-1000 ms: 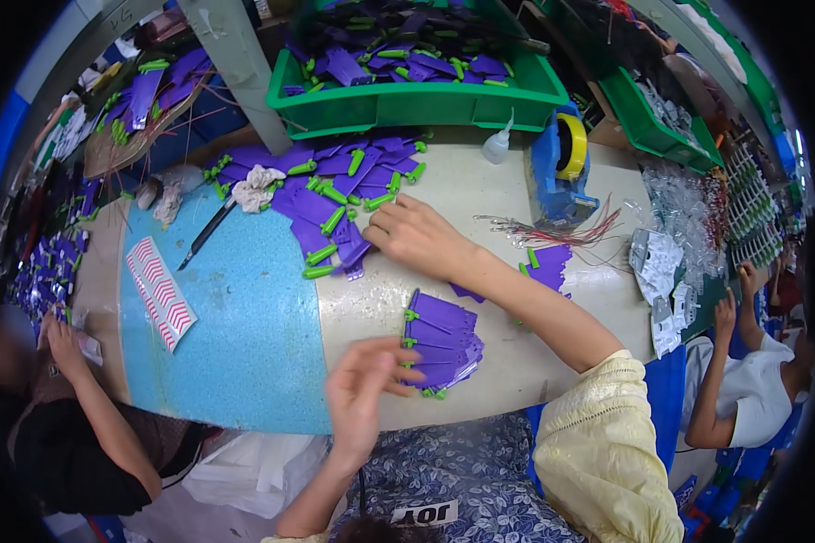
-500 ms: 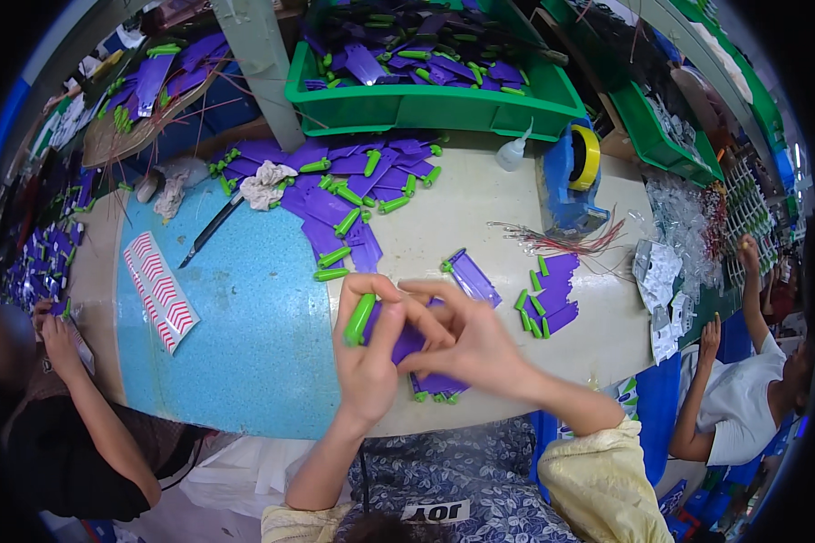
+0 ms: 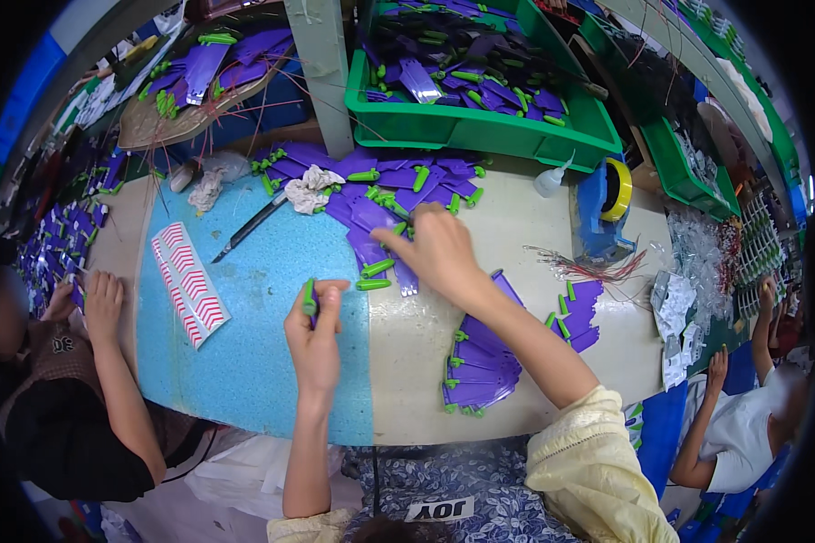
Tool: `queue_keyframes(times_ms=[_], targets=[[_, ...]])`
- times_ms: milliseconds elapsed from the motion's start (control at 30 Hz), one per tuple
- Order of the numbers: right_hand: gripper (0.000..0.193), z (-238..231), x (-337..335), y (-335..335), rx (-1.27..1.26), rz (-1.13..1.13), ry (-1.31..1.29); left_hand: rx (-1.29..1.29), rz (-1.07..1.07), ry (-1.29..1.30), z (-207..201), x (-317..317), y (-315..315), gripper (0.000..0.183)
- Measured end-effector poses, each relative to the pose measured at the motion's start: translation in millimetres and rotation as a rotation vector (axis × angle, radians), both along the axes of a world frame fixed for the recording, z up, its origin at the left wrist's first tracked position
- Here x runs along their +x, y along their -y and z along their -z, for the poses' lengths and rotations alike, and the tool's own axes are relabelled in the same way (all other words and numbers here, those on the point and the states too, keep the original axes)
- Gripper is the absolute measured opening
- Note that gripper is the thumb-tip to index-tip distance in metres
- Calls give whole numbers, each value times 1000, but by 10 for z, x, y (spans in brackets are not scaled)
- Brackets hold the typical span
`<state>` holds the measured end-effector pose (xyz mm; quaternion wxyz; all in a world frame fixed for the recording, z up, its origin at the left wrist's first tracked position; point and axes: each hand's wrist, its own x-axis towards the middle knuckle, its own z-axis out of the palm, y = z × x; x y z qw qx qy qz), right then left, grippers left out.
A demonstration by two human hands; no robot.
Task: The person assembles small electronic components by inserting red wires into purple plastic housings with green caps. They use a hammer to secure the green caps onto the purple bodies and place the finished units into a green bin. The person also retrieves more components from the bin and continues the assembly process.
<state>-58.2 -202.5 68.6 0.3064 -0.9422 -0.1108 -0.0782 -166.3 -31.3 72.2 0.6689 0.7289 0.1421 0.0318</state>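
While a green-ended purple piece [image 3: 309, 299] sits pinched between thumb and curled fingers of the left hand [image 3: 314, 346], over the blue mat [image 3: 235, 366] near its right edge, the right hand [image 3: 441, 251] is at the near side of a loose purple pile [image 3: 369, 214], fingers bent down onto it; whether they grip a piece, cannot tell. Right of the mat, on the pale tabletop [image 3: 407, 389], a fan of purple pieces [image 3: 489, 366], overlapping, green ends mostly to the left and toward the body. Farther right, a smaller purple group [image 3: 586, 312]; beyond it, thin red wires [image 3: 593, 267] in a loose bundle. On the mat: sheet of red chevrons [image 3: 190, 282], slanted; dark slim tool [image 3: 249, 228], one end by a crumpled white wad [image 3: 311, 192] at the pile's left. Behind the pile, a green bin [image 3: 489, 138] heaped with similar pieces; to its right, small white bottle [image 3: 549, 183], upright, then blue tape dispenser [image 3: 596, 222] with yellow roll [image 3: 617, 192]. Co-workers seated at both sides, one hand [image 3: 104, 303] at left near another purple heap [image 3: 56, 249].
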Motion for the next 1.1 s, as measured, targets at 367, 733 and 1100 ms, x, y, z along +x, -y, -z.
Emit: queue_keyframes(times_ms=[367,733,1100], targets=[[36,-295,-251,313,182,-151,-7,622,400,509,-165,618,329,72],[48,-311,-595,334,434,-458,39,-384,7,137,-352,77,438,34],[8,-444,-468,1022,147,-130,317,540,284,42,-279,415,512,27]])
